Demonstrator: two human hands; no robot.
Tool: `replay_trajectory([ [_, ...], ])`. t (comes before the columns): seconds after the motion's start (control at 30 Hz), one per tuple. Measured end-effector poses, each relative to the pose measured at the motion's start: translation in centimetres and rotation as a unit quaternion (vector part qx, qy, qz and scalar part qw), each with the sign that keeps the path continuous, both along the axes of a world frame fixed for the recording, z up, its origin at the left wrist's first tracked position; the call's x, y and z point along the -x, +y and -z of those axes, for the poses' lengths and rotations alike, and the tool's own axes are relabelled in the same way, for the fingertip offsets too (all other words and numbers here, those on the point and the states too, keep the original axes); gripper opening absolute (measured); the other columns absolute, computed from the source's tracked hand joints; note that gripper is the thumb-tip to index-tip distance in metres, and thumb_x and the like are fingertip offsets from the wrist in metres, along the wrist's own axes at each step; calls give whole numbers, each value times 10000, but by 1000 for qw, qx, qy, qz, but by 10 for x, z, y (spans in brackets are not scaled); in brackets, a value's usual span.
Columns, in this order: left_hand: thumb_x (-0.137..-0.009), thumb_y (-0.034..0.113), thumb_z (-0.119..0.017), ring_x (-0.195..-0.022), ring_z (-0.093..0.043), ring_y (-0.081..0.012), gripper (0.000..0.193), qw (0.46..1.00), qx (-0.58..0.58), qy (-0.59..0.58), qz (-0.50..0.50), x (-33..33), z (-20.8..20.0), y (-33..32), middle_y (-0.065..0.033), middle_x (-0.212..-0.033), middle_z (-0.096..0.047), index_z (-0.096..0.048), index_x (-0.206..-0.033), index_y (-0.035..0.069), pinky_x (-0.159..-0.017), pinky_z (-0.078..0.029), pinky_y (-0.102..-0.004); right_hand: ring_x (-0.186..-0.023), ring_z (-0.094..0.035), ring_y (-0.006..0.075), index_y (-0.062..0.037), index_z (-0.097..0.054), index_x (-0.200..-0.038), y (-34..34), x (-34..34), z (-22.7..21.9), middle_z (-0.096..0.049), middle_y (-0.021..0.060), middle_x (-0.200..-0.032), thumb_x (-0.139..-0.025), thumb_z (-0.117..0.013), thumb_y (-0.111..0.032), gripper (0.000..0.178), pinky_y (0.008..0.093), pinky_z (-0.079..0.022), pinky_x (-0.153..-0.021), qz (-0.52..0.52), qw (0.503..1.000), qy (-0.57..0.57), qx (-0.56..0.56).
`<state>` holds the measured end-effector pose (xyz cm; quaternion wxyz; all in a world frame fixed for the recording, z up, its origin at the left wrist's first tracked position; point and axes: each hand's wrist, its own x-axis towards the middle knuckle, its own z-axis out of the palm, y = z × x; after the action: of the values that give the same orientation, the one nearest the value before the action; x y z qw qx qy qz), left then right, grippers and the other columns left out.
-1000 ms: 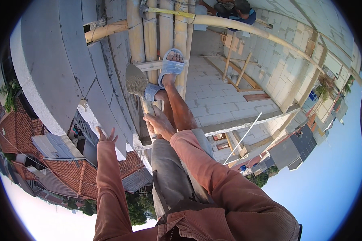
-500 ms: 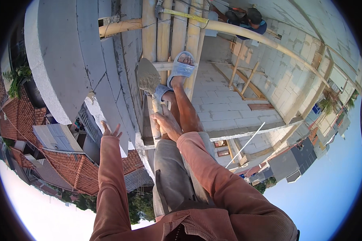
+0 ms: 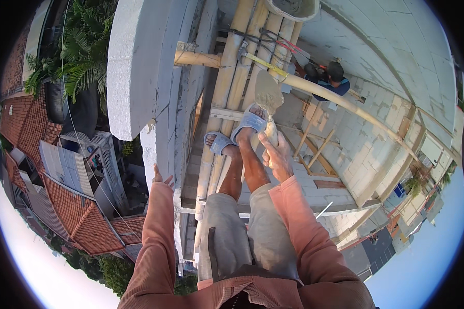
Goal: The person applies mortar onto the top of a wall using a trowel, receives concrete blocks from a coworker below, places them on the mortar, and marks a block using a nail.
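No readable text, no legible labels, numbers or signs

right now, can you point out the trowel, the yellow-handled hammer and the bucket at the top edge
Trowel (image 3: 268, 94): head view, on its mortar-smeared blade.
Yellow-handled hammer (image 3: 265, 64): head view, on its handle.
Bucket (image 3: 294, 18): head view, on its near rim.

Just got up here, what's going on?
A person in blue sandals stands on a row of pale poles, high beside a block wall. Their right hand grips a trowel with grey mortar-like stuff on its blade. The left hand, fingers spread, is at the wall's near end; whether it presses there is hard to tell. Ahead are a yellow-handled tool and a bucket; another person is off to the right, lower down.
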<state>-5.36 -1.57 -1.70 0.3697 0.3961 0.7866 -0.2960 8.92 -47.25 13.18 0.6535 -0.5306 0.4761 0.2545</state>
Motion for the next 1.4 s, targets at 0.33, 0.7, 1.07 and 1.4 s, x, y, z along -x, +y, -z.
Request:
replay_trajectory([
  [0.33, -762, 772, -640, -1400, -398, -371, 1188, 918, 223, -124, 304, 51, -56, -113, -226, -1547, -359, -150, -1588, 73, -1139, -316, -438, -671, -562, 94, -51, -542, -1251, -158, -138, -25, -579, 56, -901, -903, -711, -366, 499, 287, -484, -590, -266, 908, -152, 285],
  [0.7, -719, 755, -701, -1485, -264, -353, 1397, 794, 387, -73, 463, 4, -197, -194, -320, -1576, -225, 60, -1548, -72, -1201, -244, -365, -625, -582, 162, -119, -625, -1112, -197, -387, 70, -607, 62, -808, -928, -623, -374, 314, 337, -476, -523, -463, 808, 23, 363],
  [1.07, -594, 646, -848, -1449, -277, -455, 1523, 784, 310, 137, 520, -35, -201, -280, -361, -1558, -157, 144, -1539, -19, -1186, -294, -459, -1060, -641, 451, -90, -673, -1162, -181, -424, 180, -680, 223, -1139, -905, -629, -407, 411, 509, -509, -916, -632, 637, -72, 435],
  [1.4, -618, 560, -859, -1431, -278, -476, 1420, 804, 294, 92, 508, -46, -196, -296, -355, -1520, -226, 45, -1560, -1, -1181, -296, -483, -1170, -611, 400, -152, -636, -1276, -220, -437, 136, -648, 179, -1266, -905, -610, -457, 481, 508, -482, -1001, -581, 610, 26, 538],
])
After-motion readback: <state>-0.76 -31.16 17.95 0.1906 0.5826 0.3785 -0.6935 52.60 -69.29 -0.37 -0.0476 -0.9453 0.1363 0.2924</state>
